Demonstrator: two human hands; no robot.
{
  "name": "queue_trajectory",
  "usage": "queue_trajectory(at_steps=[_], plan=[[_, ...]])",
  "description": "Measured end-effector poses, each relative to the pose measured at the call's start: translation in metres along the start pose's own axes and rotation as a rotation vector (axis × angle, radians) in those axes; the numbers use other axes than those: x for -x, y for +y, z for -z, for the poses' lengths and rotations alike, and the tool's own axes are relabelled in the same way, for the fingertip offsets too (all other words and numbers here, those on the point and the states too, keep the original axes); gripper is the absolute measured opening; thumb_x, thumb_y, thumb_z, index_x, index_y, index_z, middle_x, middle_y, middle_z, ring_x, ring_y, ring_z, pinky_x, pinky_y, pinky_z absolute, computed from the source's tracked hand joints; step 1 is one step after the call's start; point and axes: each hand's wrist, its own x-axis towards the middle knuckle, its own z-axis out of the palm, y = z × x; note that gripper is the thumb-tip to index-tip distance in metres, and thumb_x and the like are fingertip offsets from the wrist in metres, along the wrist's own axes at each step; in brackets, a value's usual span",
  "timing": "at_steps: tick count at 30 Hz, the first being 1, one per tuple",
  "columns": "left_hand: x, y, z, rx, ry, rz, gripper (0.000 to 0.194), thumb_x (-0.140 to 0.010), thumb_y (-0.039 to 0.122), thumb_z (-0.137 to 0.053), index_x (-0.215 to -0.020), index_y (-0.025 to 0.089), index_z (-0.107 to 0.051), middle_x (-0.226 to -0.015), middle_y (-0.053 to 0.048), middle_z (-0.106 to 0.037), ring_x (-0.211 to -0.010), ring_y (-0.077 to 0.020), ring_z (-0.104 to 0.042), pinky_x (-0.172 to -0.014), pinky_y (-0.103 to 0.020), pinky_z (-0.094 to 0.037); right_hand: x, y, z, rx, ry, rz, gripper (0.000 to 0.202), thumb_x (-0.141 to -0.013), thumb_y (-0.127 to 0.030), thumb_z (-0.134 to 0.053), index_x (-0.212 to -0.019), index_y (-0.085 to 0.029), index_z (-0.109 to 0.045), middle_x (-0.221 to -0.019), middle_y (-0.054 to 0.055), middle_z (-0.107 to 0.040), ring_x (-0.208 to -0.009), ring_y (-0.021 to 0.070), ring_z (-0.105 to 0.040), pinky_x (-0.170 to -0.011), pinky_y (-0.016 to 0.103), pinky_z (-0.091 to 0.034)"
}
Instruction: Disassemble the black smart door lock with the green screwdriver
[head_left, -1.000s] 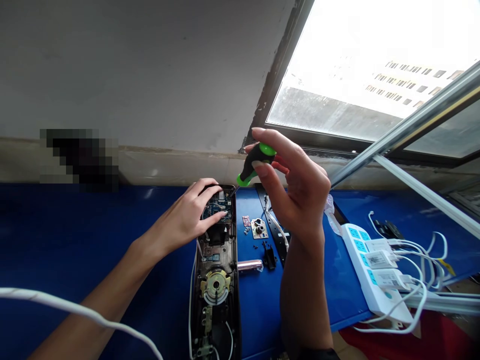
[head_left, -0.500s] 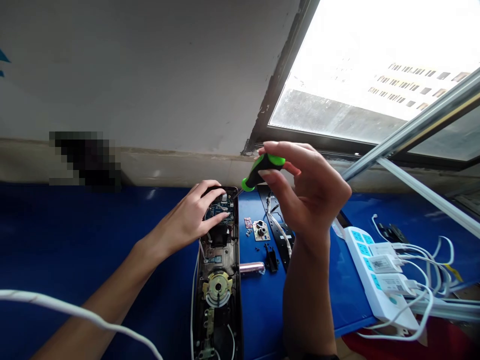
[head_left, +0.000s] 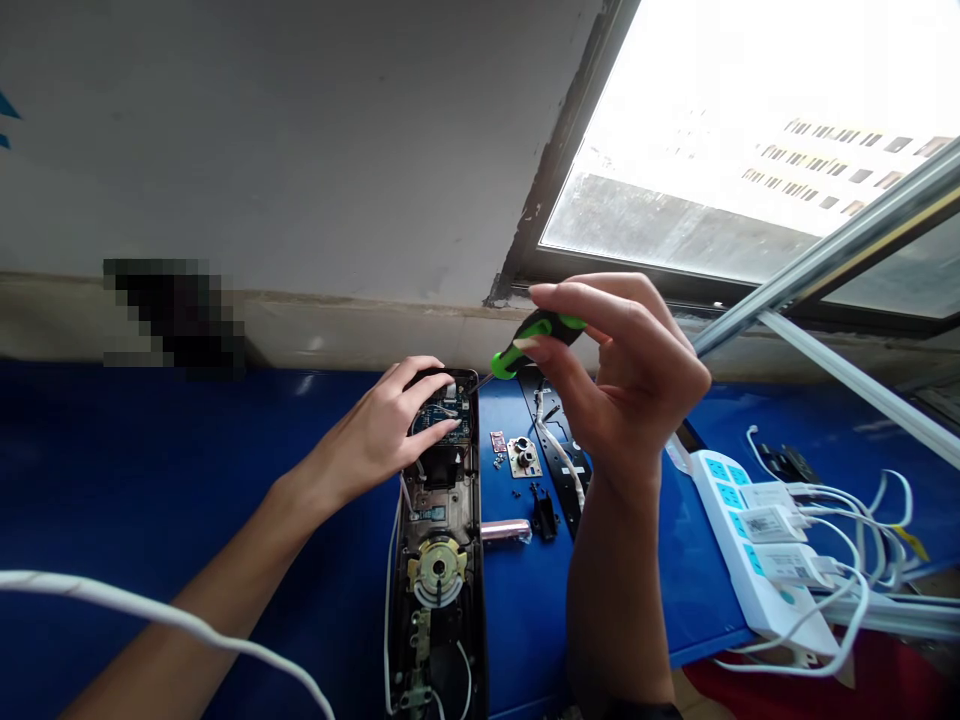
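Note:
A long black device housing (head_left: 439,500) lies open on the blue table, its inner parts showing. My left hand (head_left: 386,420) rests over its far end, fingers spread, thumb and fingertips at the blue circuit board (head_left: 450,410). Between the thumb and fingers of my right hand (head_left: 622,370) is a green and black screwdriver (head_left: 525,340), tilted, its shaft pointing down-left to the board's right edge. Whether its tip sits in a screw is too small to tell. A round brass-coloured part (head_left: 439,568) is mounted mid-housing.
Right of the housing lie a small camera module (head_left: 524,458), a red board (head_left: 498,441), loose screws, a black bracket (head_left: 544,512) and a pink cylinder (head_left: 505,532). Beyond is a black panel (head_left: 559,430). A white power strip (head_left: 757,560) with plugged adapters stands right. A white cable (head_left: 150,615) crosses the lower left.
My right hand has rolled the screwdriver's handle, so its green and black faces show differently, and sits slightly further right. My left hand stays on the board's end of the housing.

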Motion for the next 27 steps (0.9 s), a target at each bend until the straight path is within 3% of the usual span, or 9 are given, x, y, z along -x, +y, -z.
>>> queue_trajectory(at_steps=[2,7,10,15,17,20,22,27], plan=[[0.000,0.000,0.000,0.003,0.007,-0.003,0.048,-0.100,0.044,-0.061,-0.139,0.016,-0.060,-0.147,-0.014,-0.053,-0.134,-0.0320,-0.057,-0.118,-0.049,-0.048,0.000,0.000,0.000,0.036,0.008,0.028,0.024,-0.094,-0.031,-0.072,-0.118,-0.032,-0.077,-0.103,0.005,-0.069,-0.090,0.0212,-0.070,-0.077,0.041,-0.065],[0.000,0.000,0.000,-0.001,-0.001,0.003,0.048,-0.100,0.040,-0.063,-0.141,0.016,-0.059,-0.148,-0.014,-0.053,-0.135,-0.0312,-0.056,-0.118,-0.049,-0.048,0.001,-0.009,0.000,-0.047,-0.158,-0.073,0.040,-0.105,-0.018,-0.045,-0.139,-0.029,-0.064,-0.136,0.006,-0.067,-0.114,0.0262,-0.072,-0.091,0.048,-0.065],[0.000,0.000,0.000,-0.005,-0.012,0.007,0.048,-0.100,0.040,-0.063,-0.142,0.017,-0.058,-0.148,-0.013,-0.052,-0.135,-0.0302,-0.055,-0.118,-0.048,-0.049,0.002,-0.010,0.000,-0.053,-0.146,-0.068,0.040,-0.101,-0.016,-0.057,-0.137,-0.030,-0.065,-0.131,0.004,-0.070,-0.110,0.0255,-0.073,-0.090,0.048,-0.066],[0.000,0.000,0.001,0.017,-0.016,0.014,0.048,-0.100,0.041,-0.063,-0.143,0.019,-0.058,-0.150,-0.012,-0.051,-0.137,-0.0302,-0.054,-0.120,-0.049,-0.047,0.002,-0.005,-0.001,0.089,-0.010,0.012,0.036,-0.087,-0.024,-0.081,-0.119,-0.037,-0.075,-0.103,0.001,-0.069,-0.089,0.0188,-0.070,-0.077,0.038,-0.064],[0.000,0.000,0.001,0.025,-0.014,0.015,0.047,-0.100,0.040,-0.063,-0.143,0.020,-0.059,-0.150,-0.011,-0.052,-0.137,-0.0307,-0.055,-0.119,-0.050,-0.047,0.002,-0.006,-0.001,0.087,-0.026,-0.003,0.030,-0.096,-0.026,-0.070,-0.124,-0.034,-0.074,-0.110,0.003,-0.069,-0.095,0.0202,-0.071,-0.080,0.040,-0.064],[0.000,0.000,0.001,0.030,-0.012,0.012,0.046,-0.100,0.040,-0.062,-0.142,0.020,-0.060,-0.149,-0.012,-0.053,-0.135,-0.0313,-0.056,-0.117,-0.050,-0.050,0.002,-0.011,0.000,-0.029,-0.101,-0.081,0.039,-0.104,-0.017,-0.048,-0.136,-0.030,-0.067,-0.131,0.005,-0.070,-0.110,0.0235,-0.072,-0.089,0.044,-0.064],[0.000,0.000,0.001,0.027,-0.012,0.011,0.047,-0.100,0.041,-0.062,-0.142,0.019,-0.060,-0.149,-0.012,-0.053,-0.134,-0.0313,-0.057,-0.116,-0.050,-0.050,0.002,-0.012,0.000,-0.084,-0.097,-0.102,0.039,-0.102,-0.015,-0.053,-0.135,-0.030,-0.068,-0.130,0.004,-0.072,-0.111,0.0239,-0.073,-0.090,0.045,-0.064],[0.000,-0.001,-0.001,0.004,-0.011,0.001,0.048,-0.100,0.041,-0.062,-0.142,0.017,-0.060,-0.149,-0.013,-0.052,-0.134,-0.0311,-0.057,-0.116,-0.049,-0.050,0.002,-0.006,-0.003,0.018,0.005,0.005,0.036,-0.085,-0.018,-0.082,-0.117,-0.032,-0.078,-0.104,0.002,-0.072,-0.089,0.0181,-0.070,-0.076,0.037,-0.063]])
